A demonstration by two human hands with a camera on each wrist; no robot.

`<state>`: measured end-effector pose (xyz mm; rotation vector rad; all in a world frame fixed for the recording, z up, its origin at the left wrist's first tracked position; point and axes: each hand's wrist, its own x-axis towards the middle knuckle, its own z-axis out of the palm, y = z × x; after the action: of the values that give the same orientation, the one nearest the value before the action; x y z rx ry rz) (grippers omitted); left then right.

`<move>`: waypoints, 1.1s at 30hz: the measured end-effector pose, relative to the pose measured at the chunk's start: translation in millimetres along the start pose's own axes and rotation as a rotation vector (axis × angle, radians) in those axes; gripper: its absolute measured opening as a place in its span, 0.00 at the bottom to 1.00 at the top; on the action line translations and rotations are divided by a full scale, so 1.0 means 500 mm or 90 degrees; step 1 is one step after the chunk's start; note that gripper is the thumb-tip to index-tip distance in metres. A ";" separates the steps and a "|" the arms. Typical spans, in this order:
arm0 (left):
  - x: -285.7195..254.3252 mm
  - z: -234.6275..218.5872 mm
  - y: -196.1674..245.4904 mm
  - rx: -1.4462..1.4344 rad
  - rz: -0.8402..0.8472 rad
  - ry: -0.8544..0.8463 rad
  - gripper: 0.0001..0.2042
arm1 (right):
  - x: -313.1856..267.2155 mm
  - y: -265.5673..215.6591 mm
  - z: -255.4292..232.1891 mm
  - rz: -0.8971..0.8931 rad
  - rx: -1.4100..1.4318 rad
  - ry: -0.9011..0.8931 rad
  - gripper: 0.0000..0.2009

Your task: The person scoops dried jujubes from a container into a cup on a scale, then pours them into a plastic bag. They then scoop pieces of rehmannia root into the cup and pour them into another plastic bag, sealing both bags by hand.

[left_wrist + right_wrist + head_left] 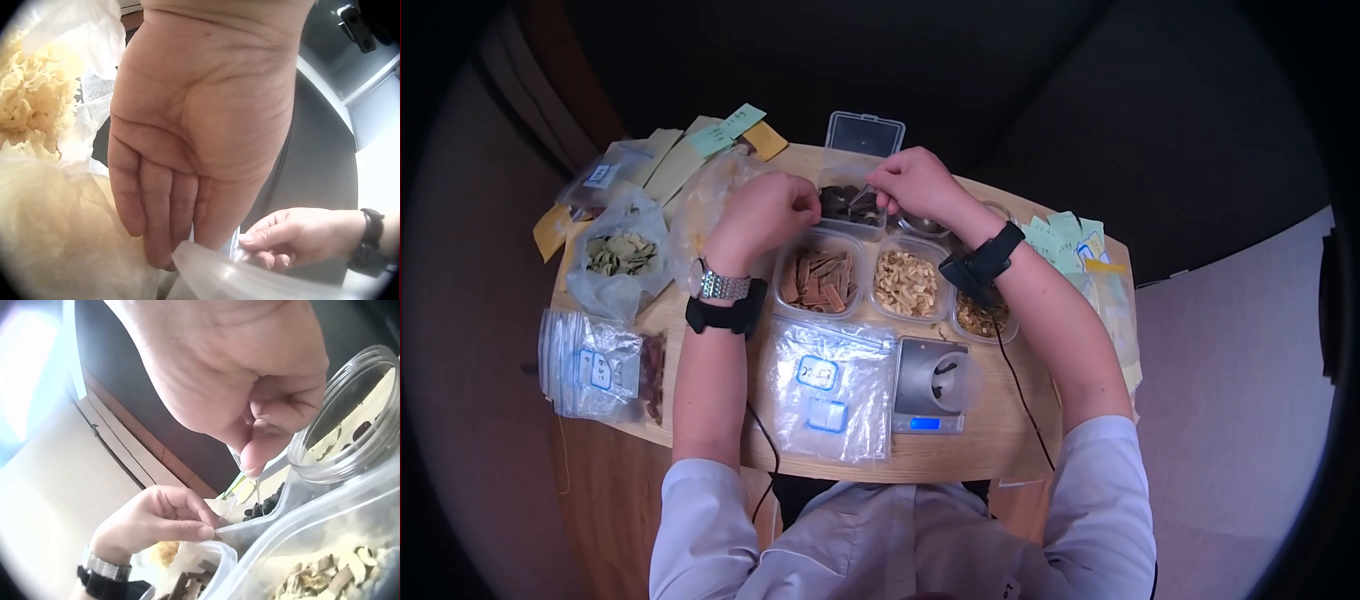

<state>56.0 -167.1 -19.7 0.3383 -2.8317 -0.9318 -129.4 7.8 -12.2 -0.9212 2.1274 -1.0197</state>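
My right hand [920, 187] pinches slim, clear tweezers [258, 490] between thumb and fingers. Their prongs point down into a lidded clear container [840, 226] of black dried pieces [836, 200]. Its hinged lid [866, 133] stands raised at the back. At the container's left side is my left hand [770, 212]. In the right wrist view, the left thumb and forefinger [203, 532] pinch its rim corner. The left wrist view shows that palm and its lower fingers lying nearly straight, with the tips hidden behind a pale rim.
Nearer stand containers of brown bark strips [818, 280], pale chips [906, 283] and dried bits [982, 318]. A scale [920, 411] holds a small dish with dark pieces. Bags of leaves [622, 254] and pale fungus [37, 94] lie left, beside a clear zip bag [835, 390]. Cables trail from both wrists.
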 end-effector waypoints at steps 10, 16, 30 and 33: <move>0.001 0.006 -0.008 -0.023 -0.006 0.023 0.08 | 0.014 0.030 -0.006 0.053 0.124 -0.031 0.12; -0.004 -0.004 0.000 -0.036 -0.026 0.010 0.09 | 0.008 0.018 -0.019 0.095 0.151 -0.033 0.11; -0.005 -0.015 -0.001 -0.056 -0.006 0.011 0.07 | 0.001 0.034 -0.055 0.120 0.175 -0.008 0.12; -0.005 -0.017 0.006 -0.048 -0.012 -0.004 0.08 | -0.020 0.021 -0.070 0.116 0.174 0.014 0.13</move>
<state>59.9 -169.1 -11.4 0.3542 -2.7954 -1.0418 -153.1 34.6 -0.4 -0.5775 1.9844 -1.1923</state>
